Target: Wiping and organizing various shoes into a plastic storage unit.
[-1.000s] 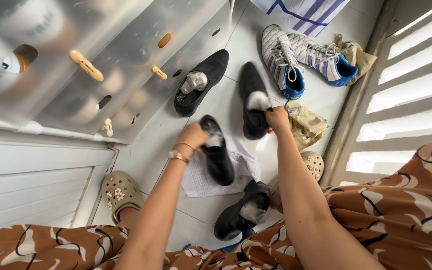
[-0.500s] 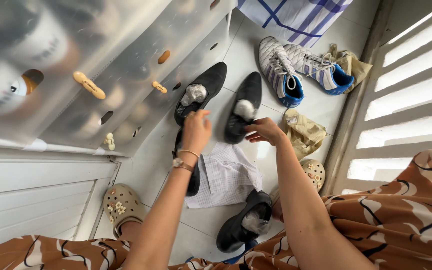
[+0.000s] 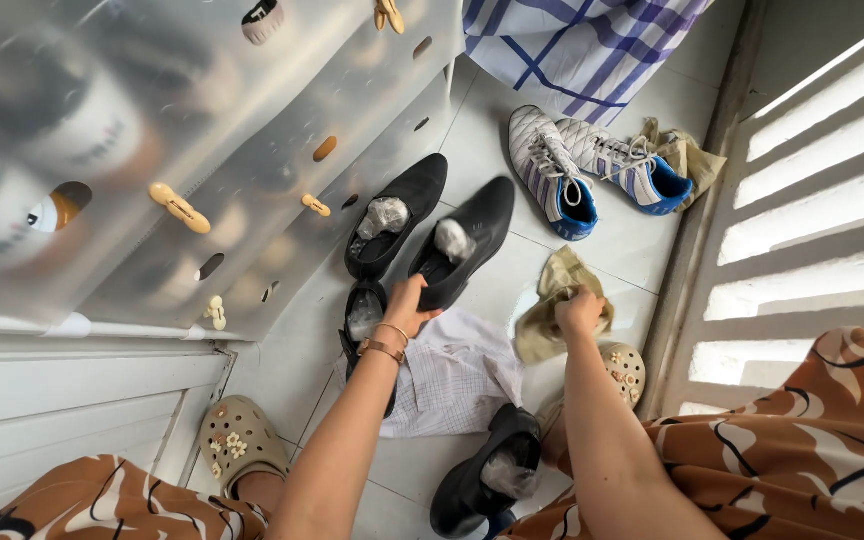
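Observation:
My left hand (image 3: pixel 410 306) grips the heel of a black dress shoe (image 3: pixel 464 248) stuffed with paper, which lies beside its mate (image 3: pixel 392 225) on the white tiled floor. My right hand (image 3: pixel 580 312) is closed on a tan cloth bag (image 3: pixel 550 302) and lifts it off the floor. Another black shoe (image 3: pixel 364 318) lies just under my left wrist, and a further one (image 3: pixel 482 478) lies near my knees. A white checked cloth (image 3: pixel 457 378) is spread between them.
A frosted plastic shoe cabinet (image 3: pixel 152 150) with tan handles stands at the left. A pair of white and blue sports shoes (image 3: pixel 592 170) lies at the back on another tan bag (image 3: pixel 687 155). A slatted door (image 3: pixel 822 190) is at the right. I wear beige clogs (image 3: pixel 237 440).
My left hand let go of one black shoe and took the heel of the one beside the far shoe. My right hand left that shoe and picked up the tan bag.

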